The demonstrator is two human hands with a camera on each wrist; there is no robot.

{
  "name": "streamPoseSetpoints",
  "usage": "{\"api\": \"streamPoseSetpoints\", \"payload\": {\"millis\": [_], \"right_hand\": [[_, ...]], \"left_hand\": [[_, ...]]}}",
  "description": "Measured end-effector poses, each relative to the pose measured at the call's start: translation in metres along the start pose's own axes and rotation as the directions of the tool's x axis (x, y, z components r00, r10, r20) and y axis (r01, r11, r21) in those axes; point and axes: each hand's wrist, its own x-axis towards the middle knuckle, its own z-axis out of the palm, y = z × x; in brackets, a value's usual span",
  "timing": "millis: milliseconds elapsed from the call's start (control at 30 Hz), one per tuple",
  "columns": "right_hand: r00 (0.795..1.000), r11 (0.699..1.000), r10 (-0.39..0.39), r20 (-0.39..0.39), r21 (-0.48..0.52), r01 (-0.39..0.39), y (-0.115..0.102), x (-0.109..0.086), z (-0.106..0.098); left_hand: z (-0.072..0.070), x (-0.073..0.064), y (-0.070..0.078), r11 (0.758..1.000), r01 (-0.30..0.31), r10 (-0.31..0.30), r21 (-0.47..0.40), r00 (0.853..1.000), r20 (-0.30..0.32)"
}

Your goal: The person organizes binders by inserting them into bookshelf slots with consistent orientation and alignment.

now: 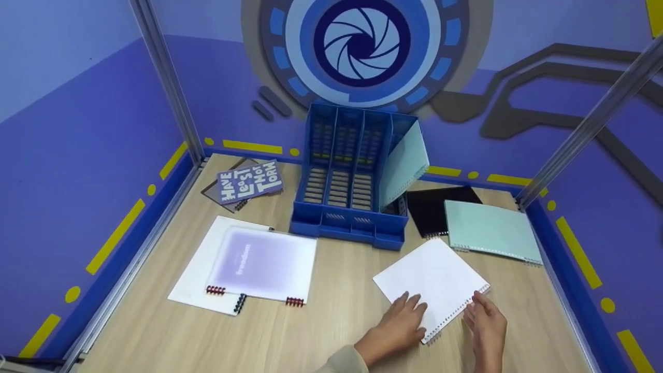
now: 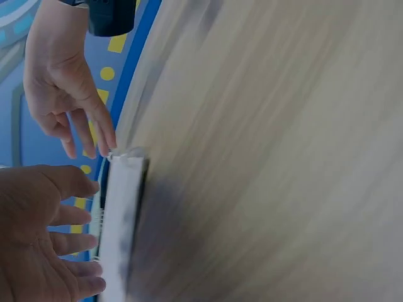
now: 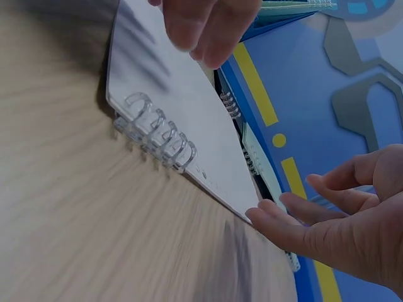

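A white-paged notebook (image 1: 430, 274) lies turned at an angle on the table, its clear binding rings (image 3: 160, 135) along the near right edge. My left hand (image 1: 396, 321) rests on the notebook's near left part, fingers spread over the page. At the ringed edge, my right hand (image 1: 487, 321) has its fingertips right by the right corner. In the right wrist view the fingers (image 3: 277, 226) of that hand stretch toward the edge, with the thumb apart. The left wrist view shows both hands at the notebook (image 2: 119, 220), seen from its side.
Behind stands a blue file rack (image 1: 349, 228) with a pale green notebook (image 1: 406, 163) leaning in its right slot. A black notebook (image 1: 435, 207) and another green one (image 1: 492, 228) lie at right. Leftward are a purple-covered notebook (image 1: 264, 264), a white one (image 1: 197, 274) and a lettered one (image 1: 251, 181).
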Motion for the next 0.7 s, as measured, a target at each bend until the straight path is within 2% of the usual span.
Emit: {"api": "streamPoseSetpoints", "payload": {"millis": [100,167,267,433,567,700], "right_hand": [[1.000,1.000,0.005,-0.022,-0.002,-0.005,0.004,0.001,0.001],[1.000,1.000,0.021,-0.023,0.000,-0.021,0.005,0.003,0.002],[0.998,0.998,0.061,0.000,-0.006,-0.061,0.007,0.003,0.003],[0.995,0.996,0.094,0.041,-0.004,-0.094,0.013,0.002,0.005],[0.996,0.996,0.085,0.034,0.033,-0.086,0.013,0.002,0.006],[0.996,0.994,0.083,0.040,0.065,-0.086,0.012,0.002,0.006]], "left_hand": [[0.010,0.001,0.004,0.992,0.063,-0.061,-0.108,0.998,0.024],[0.016,0.002,0.008,0.986,0.065,-0.063,-0.154,0.998,0.021],[0.023,0.003,0.013,0.986,0.043,-0.040,-0.160,0.999,0.020],[0.031,0.005,0.021,0.998,0.013,-0.011,-0.055,0.999,0.030],[0.035,0.006,0.027,0.999,0.012,-0.013,0.044,1.000,0.009],[0.038,0.007,0.030,0.995,0.019,-0.018,0.093,1.000,-0.014]]}}
